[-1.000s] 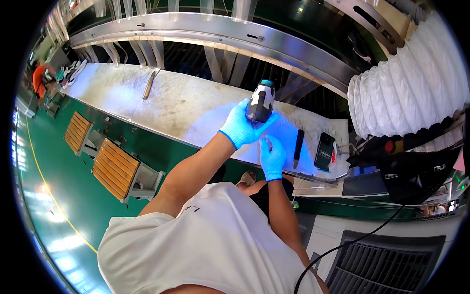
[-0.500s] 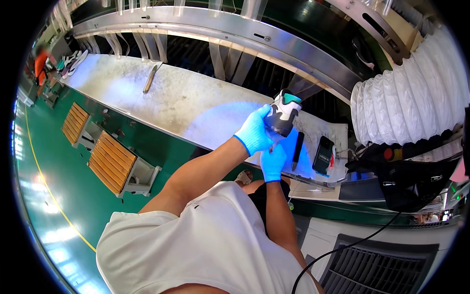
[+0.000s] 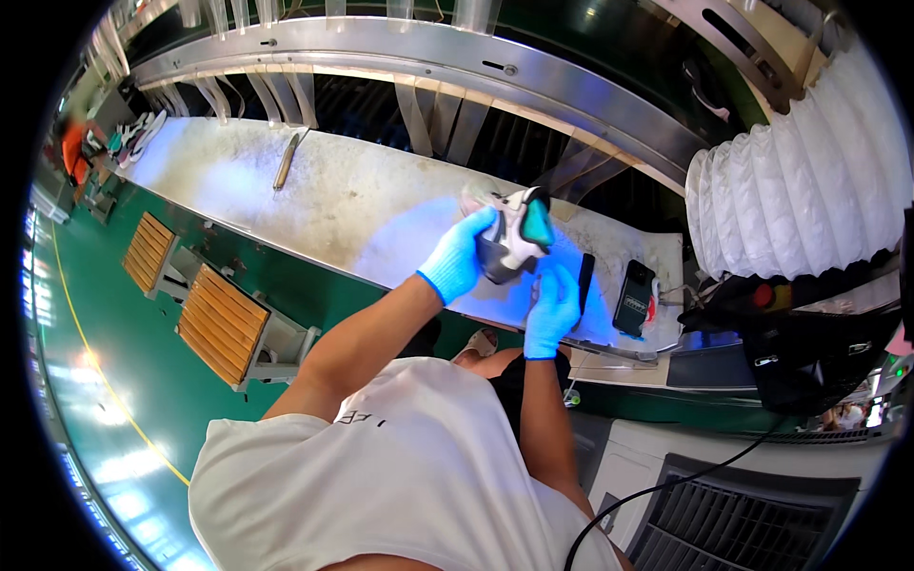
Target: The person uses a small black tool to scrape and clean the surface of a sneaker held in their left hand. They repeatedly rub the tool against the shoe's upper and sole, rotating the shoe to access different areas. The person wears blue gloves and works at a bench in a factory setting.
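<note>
A shoe (image 3: 519, 249) in white, grey and black with a teal lining is held up above the workbench. My left hand (image 3: 454, 261), in a light blue knit glove, grips it from the left side, thumb and fingers on the upper. The shoe's opening is turned to the right. Just below and right of the shoe is my right hand (image 3: 552, 309), gloved the same way. Its fingers point upward, slightly bent and apart, with nothing visible in them. Close by on the right, a slim black tool (image 3: 585, 278) lies on the bench.
The pale workbench (image 3: 371, 186) carries a dark phone (image 3: 634, 297) at right, a knife-like tool (image 3: 287, 160) and several shoes (image 3: 143, 138) at far left. Behind runs a metal rail (image 3: 409, 52) with plastic strips. A white hose (image 3: 795, 195) and wooden-slat stools (image 3: 221, 324) stand around.
The shoe has moved left and turned so its teal-lined opening faces right. My left hand has shifted left with it. My right hand has moved a little right, away from the shoe.
</note>
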A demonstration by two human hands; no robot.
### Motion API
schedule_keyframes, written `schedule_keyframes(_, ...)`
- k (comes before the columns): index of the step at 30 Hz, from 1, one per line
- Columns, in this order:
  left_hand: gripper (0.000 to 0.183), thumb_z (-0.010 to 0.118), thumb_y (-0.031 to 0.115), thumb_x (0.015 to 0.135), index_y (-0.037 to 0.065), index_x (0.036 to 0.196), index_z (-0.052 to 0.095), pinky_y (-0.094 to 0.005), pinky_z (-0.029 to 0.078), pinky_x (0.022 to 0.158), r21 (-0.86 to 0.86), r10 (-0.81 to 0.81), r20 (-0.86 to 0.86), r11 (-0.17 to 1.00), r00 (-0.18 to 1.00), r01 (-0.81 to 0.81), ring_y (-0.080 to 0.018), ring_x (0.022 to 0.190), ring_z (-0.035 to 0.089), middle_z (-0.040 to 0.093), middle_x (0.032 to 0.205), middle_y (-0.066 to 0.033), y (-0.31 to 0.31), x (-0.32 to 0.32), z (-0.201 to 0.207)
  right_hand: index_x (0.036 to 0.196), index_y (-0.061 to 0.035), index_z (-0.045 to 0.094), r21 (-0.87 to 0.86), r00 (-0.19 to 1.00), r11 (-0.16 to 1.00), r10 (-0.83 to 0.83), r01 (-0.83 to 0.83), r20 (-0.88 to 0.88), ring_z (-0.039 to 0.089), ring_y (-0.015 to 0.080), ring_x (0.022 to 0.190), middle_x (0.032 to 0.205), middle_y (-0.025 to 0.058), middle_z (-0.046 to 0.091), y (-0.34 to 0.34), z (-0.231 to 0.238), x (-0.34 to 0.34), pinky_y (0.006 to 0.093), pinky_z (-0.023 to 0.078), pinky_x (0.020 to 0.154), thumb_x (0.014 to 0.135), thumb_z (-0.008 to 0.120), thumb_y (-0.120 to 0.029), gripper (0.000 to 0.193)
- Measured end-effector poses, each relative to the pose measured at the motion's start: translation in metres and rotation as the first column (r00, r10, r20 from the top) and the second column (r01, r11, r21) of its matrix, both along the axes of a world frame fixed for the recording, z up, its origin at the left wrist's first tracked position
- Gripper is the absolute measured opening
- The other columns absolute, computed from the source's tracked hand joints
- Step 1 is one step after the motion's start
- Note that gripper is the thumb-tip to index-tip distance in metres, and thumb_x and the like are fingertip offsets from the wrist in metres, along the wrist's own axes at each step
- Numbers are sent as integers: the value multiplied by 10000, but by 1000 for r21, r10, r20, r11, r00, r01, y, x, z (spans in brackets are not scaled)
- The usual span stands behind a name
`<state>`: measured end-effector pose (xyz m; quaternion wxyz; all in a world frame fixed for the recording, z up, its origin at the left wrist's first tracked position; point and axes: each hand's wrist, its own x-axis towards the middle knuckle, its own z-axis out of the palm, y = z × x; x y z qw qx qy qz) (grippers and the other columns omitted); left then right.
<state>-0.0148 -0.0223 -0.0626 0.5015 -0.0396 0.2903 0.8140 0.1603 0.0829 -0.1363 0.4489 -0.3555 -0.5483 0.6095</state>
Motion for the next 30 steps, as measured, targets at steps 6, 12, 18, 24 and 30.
schedule_keyframes(6, 732, 790, -17, 929, 4, 1609, 519, -437, 525, 1191, 71, 310, -426, 948, 850, -310, -268, 1300, 691, 702, 1439, -115, -49, -34, -36, 1378, 52, 717, 98, 998, 995, 27, -32, 49, 754, 157, 982, 1177, 115, 797, 5, -19, 5, 301, 626, 852, 1062, 782, -112, 361)
schedule_keyframes(12, 863, 805, -38, 886, 23, 1681, 475, -422, 489, 1215, 200, 484, -739, 822, 469, -533, -288, 1395, 634, 641, 1522, -151, -95, -26, 48, 1338, 31, 763, 168, 978, 967, 176, -193, 108, 775, 194, 1105, 1222, 136, 816, -1, 6, 7, 347, 622, 974, 1029, 825, -127, 353)
schedule_keyframes(18, 603, 888, 92, 924, -21, 1477, 677, -372, 577, 1072, -55, 223, -933, 689, 283, -723, -247, 1263, 704, 751, 1352, -147, -160, -41, 51, 1351, 30, 758, 150, 954, 953, 234, -263, 187, 765, 187, 1101, 1231, 133, 810, -5, 19, 16, 357, 618, 984, 1045, 805, -130, 348)
schedule_keyframes(24, 561, 945, 259, 902, -45, 1320, 728, -388, 619, 996, -147, -315, -949, 443, 0, -884, -271, 1060, 784, 815, 1134, -146, -173, -62, 98, 1272, -18, 794, 426, 937, 848, 205, -314, 282, 804, 373, 1031, 1157, 198, 825, -14, 14, 2, 445, 631, 903, 989, 857, -174, 329)
schedule_keyframes(30, 480, 827, 392, 1001, 40, 1322, 769, -341, 640, 722, -689, -342, -720, 458, 604, -561, -176, 819, 762, 812, 1012, -70, -223, -86, 90, 1283, 84, 769, 387, 938, 886, 131, -257, 322, 761, 383, 1147, 1266, 238, 803, -4, -5, 16, 481, 590, 1039, 1042, 773, -166, 347)
